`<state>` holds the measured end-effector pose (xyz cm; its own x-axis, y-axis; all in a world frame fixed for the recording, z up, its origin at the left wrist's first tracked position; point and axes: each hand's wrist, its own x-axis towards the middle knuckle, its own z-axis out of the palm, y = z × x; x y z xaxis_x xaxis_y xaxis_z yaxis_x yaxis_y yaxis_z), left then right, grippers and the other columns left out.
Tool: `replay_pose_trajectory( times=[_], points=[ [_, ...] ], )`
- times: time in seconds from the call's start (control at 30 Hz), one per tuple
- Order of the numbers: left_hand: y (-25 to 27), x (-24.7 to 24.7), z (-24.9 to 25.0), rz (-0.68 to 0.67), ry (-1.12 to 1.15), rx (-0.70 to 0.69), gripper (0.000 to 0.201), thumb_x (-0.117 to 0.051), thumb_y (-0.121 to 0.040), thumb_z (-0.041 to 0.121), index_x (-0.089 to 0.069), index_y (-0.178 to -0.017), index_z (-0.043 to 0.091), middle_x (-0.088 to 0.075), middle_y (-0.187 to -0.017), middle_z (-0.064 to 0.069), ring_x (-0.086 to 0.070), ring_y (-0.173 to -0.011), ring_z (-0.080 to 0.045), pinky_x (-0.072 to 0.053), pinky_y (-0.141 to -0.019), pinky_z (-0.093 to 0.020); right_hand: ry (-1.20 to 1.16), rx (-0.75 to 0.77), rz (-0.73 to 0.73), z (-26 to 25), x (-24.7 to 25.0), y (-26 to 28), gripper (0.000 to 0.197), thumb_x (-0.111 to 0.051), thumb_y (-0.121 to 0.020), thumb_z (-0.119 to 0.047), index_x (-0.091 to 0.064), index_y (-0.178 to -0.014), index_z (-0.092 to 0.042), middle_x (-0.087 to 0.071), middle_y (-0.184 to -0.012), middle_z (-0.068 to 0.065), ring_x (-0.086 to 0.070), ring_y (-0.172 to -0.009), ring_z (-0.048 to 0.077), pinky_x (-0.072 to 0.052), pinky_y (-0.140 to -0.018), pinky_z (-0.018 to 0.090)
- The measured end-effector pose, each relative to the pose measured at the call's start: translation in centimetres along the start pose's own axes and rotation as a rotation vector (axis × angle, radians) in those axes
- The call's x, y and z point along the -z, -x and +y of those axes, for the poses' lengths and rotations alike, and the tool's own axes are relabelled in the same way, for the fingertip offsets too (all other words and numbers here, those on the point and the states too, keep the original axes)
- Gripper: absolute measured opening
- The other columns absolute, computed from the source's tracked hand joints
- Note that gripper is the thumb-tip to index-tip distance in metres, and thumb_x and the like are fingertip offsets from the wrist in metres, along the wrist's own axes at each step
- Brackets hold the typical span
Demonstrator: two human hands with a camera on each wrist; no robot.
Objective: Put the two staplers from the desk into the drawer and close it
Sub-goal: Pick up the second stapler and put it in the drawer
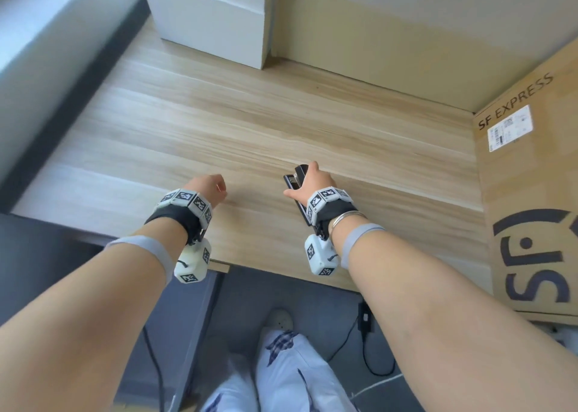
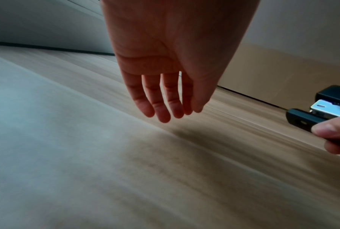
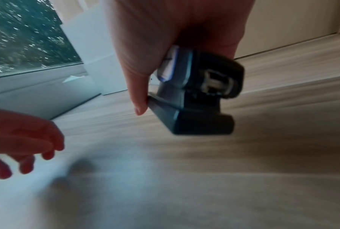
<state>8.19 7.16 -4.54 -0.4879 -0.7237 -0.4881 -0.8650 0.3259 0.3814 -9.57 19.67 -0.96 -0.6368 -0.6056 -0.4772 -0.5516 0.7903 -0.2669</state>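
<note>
Right now the right hand (image 1: 312, 181) grips a black stapler (image 3: 196, 93) just above the surface (image 1: 219, 124); the left hand (image 2: 165, 69) hangs slack, empty. Pinched that loosely, it might slip.

Both my bare forearms reach forward, wrists banded with marker cuffs.

My left hand (image 1: 210, 186) hangs palm-down, its fingers (image 2: 162, 106) relaxed and holding nothing; my right hand (image 1: 312, 181) has its grip curled round a black stapler with a metal magazine (image 3: 196, 93), thumb pressed along its base.
</note>
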Motion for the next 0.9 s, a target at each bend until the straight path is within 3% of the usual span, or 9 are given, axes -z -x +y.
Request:
replay_pose_trajectory(
  times=[0.23, 0.4, 0.6, 0.77, 0.9],
  points=[
    [4.6, 1.7, -8.1, 0.053, 0.008, 0.066, 0.025, -0.051, -0.089, 0.016, -0.063, -0.110, 0.006, -0.068, -0.115, -0.018, -0.061, -0.107, -0.033, -0.049, -0.091, -0.036, -0.035, 0.188, -0.077, -8.3, -5.0, 5.5, 0.070, -0.076, -0.074, -0.041, -0.038, -0.125, -0.010, -0.061, -0.122, 0.013, -0.060, -0.110, 0.034, -0.047, -0.083, 0.034],
    [8.0, 2.5, -14.4, 0.074, 0.045, 0.123, 0.025, -0.049, -0.089, 0.014, -0.063, -0.108, 0.007, -0.068, -0.115, -0.018, -0.061, -0.106, -0.033, -0.048, -0.090, -0.034, -0.053, 0.364, -0.156, -13.2, -9.6, 9.6, 0.076, -0.077, -0.075, -0.037, -0.033, -0.134, -0.021, -0.064, -0.120, 0.012, -0.063, -0.105, 0.033, -0.048, -0.086, 0.033],
    [11.6, 1.2, -21.6, 0.070, 0.064, 0.185, 0.024, -0.049, -0.087, 0.013, -0.066, -0.103, 0.009, -0.068, -0.113, -0.018, -0.061, -0.106, -0.033, -0.050, -0.093, -0.038, 0.043, 0.544, -0.303, -16.8, -15.4, 13.2, 0.061, -0.070, -0.078, -0.035, -0.037, -0.129, -0.028, -0.065, -0.118, 0.011, -0.063, -0.100, 0.034, -0.047, -0.084, 0.033],
    [13.4, -1.8, -26.3, 0.028, 0.086, 0.256, 0.027, -0.045, -0.086, 0.009, -0.067, -0.102, 0.011, -0.068, -0.113, -0.017, -0.062, -0.105, -0.033, -0.050, -0.091, -0.036, 0.158, 0.565, -0.436, -17.4, -21.3, 14.8, 0.051, -0.068, -0.078, -0.035, -0.039, -0.119, -0.025, -0.060, -0.092, 0.005, -0.064, -0.089, 0.033, -0.046, -0.073, 0.033],
    [13.7, -5.1, -28.8, -0.034, 0.080, 0.299, 0.025, -0.044, -0.087, 0.011, -0.066, -0.100, 0.011, -0.068, -0.110, -0.015, -0.062, -0.103, -0.033, -0.050, -0.087, -0.034, 0.221, 0.461, -0.500, -15.8, -26.0, 14.6, 0.052, -0.067, -0.081, -0.033, -0.036, -0.122, -0.020, -0.059, -0.092, 0.009, -0.059, -0.078, 0.031, -0.041, -0.066, 0.031]
  ],
)
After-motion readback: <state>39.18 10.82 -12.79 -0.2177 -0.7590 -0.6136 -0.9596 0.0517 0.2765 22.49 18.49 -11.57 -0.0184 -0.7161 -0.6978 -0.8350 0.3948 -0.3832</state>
